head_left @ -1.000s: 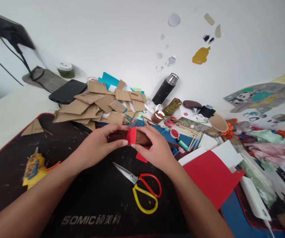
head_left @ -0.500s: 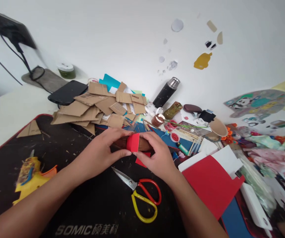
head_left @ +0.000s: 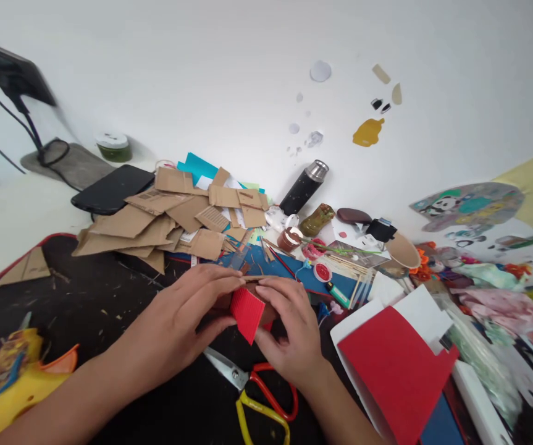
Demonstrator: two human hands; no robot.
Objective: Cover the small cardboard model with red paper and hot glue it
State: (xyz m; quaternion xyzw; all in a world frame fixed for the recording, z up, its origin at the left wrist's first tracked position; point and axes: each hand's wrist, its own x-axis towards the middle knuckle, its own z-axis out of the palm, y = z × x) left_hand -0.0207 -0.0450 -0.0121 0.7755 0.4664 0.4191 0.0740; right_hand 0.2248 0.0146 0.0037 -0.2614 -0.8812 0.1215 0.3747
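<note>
My left hand and my right hand are closed round the two ends of a brown cardboard piece, raised a little above the black mat. Between them, a strip of red corrugated paper hangs over the front of it, its ridges facing me and its lower corner free. My fingers cover much of the cardboard, so its full shape is hidden. Just below lie scissors with one red and one yellow handle loop. Behind my right fingers a bit of red paper shows.
A heap of cut cardboard is at the back left, by a black tablet-like device. A black thermos leans on the wall. Red sheet lies at right; a yellow cutout at left, on the black mat.
The red strip's loose part has turned toward me and hangs lower, showing its ridged face. Both hands have shifted slightly down in view, and the camera has tilted up a little.
</note>
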